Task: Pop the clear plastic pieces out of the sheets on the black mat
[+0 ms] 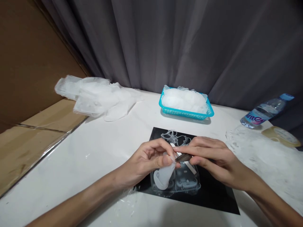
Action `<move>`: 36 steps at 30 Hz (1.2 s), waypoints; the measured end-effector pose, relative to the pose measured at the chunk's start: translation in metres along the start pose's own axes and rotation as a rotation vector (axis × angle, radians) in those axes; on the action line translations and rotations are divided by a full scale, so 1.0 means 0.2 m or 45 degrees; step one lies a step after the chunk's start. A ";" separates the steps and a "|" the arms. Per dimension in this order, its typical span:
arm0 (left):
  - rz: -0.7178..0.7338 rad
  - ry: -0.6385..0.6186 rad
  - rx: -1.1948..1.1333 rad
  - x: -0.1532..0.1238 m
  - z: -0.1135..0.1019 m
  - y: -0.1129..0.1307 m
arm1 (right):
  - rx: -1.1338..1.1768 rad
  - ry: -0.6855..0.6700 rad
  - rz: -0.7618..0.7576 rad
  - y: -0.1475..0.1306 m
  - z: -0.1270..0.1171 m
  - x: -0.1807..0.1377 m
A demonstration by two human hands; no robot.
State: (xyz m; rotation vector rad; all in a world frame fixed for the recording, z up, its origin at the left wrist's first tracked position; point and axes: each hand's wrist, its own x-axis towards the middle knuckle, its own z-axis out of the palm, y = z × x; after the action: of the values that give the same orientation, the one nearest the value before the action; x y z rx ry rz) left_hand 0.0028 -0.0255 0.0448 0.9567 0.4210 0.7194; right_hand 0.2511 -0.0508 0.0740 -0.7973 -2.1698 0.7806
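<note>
Clear plastic bottle [267,111], far right: label [256,117] in dark purple letters, reads roughly "ante", mark over the a unclear, remaining letters unclear at the edge.

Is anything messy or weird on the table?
A little messy: a tangle of clear strips lies at the far edge of the black mat, and clear scraps litter the white table near the left forearm. They look like leftovers.

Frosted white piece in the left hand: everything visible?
The frosted white piece looks thin, translucent, like soft plastic, with a rounded lower end. It tilts downward, pinched near its top by the left hand, where the dark tool in the right hand seems to touch it. Below lies the clear tray; contact is unclear.
</note>
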 end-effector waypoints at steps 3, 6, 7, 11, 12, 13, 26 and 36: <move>0.022 -0.023 0.052 -0.01 -0.01 0.01 | 0.011 0.011 -0.027 0.00 0.00 0.00; 0.033 -0.045 0.061 0.00 -0.01 0.02 | 0.017 0.012 -0.023 0.00 0.00 0.00; 0.034 -0.048 0.065 0.00 -0.01 0.02 | 0.016 0.012 -0.018 0.00 0.00 0.00; 0.036 -0.054 0.082 0.00 0.00 0.02 | 0.019 0.006 -0.019 0.00 0.00 -0.01; 0.037 -0.054 0.084 0.00 0.00 0.02 | 0.016 0.004 -0.019 0.00 0.00 -0.01; 0.038 -0.050 0.088 0.00 0.00 0.02 | 0.012 0.001 -0.014 0.00 0.00 -0.01; 0.041 -0.006 0.109 0.00 0.01 0.02 | -0.028 0.006 -0.036 -0.01 0.00 0.00; 0.041 -0.014 0.096 0.00 0.01 0.02 | 0.011 0.047 -0.043 -0.01 0.01 0.01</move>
State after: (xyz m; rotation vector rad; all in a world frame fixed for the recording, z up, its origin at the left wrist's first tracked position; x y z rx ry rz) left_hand 0.0020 -0.0248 0.0497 1.0397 0.4259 0.7312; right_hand 0.2490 -0.0510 0.0743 -0.7629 -2.1405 0.7521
